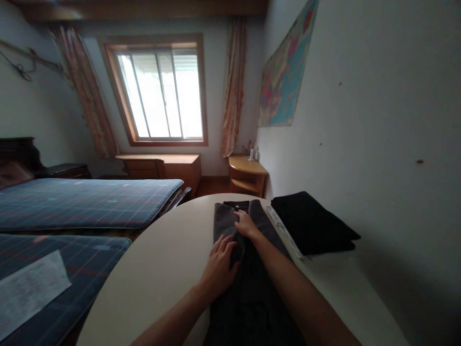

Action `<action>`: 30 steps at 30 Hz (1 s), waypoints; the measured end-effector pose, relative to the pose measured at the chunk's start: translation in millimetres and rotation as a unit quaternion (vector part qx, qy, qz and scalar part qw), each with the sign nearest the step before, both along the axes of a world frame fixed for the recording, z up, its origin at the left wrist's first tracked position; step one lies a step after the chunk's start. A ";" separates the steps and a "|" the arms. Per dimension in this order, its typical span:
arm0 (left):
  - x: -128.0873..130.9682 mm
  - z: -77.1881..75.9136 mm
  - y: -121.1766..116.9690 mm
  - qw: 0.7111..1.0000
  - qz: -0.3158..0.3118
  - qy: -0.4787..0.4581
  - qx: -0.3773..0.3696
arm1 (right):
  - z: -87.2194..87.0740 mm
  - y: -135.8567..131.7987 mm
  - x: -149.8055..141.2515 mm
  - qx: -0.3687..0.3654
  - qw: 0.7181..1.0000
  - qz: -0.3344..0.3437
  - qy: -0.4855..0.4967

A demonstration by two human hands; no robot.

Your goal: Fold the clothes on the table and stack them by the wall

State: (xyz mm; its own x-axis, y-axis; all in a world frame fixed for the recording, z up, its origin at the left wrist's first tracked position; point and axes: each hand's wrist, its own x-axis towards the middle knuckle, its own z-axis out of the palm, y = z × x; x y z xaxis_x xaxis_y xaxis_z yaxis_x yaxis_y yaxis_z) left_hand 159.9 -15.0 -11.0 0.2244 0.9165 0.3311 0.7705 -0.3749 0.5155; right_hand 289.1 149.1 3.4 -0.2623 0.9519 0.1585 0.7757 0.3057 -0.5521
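Observation:
A dark grey top (252, 283) lies in a long narrow shape on the round cream table (162, 269). Its neck opening, with a small pale label, points to the far edge. My left hand (220, 263) rests on the left side of the cloth, fingers spread and thumb apart. Farther up, just below the neckline, my right hand (246, 224) touches the fabric with its fingers apart. The near end of the top runs out of view at the bottom. Right of it sits a folded black cloth (311, 223), apart from both hands.
A clear plastic edge (286, 233) shows beside the black cloth. The wall (378, 120) stands close on the right. Left of the table are mattresses with plaid covers (90, 202) and a sheet of paper (34, 293). A corner shelf (248, 166) and desk (180, 161) stand beyond.

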 end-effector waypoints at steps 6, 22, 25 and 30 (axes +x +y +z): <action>-9.7 -13.9 2.1 0.994 0.038 0.072 -0.066 | 4.3 -42.9 22.1 0.020 0.997 0.017 -0.078; -37.6 -7.0 54.6 0.979 0.187 0.057 -0.062 | -22.8 -98.2 46.0 0.016 0.983 0.097 -0.157; -37.2 -8.0 64.3 0.980 0.183 0.047 -0.059 | -22.8 -92.6 42.8 0.011 0.981 0.105 -0.163; -43.6 -4.8 89.4 0.979 0.190 0.049 -0.050 | -23.9 -71.0 29.2 0.009 0.982 0.097 -0.163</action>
State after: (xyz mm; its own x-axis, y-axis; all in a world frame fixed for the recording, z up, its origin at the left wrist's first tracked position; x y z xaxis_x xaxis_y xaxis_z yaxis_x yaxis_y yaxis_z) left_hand 116.3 74.5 -15.8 -0.1136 0.9665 0.2303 0.8921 -0.0028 0.4517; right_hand 318.3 78.2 -20.5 -0.4777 0.8770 0.0525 0.8368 0.4723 -0.2770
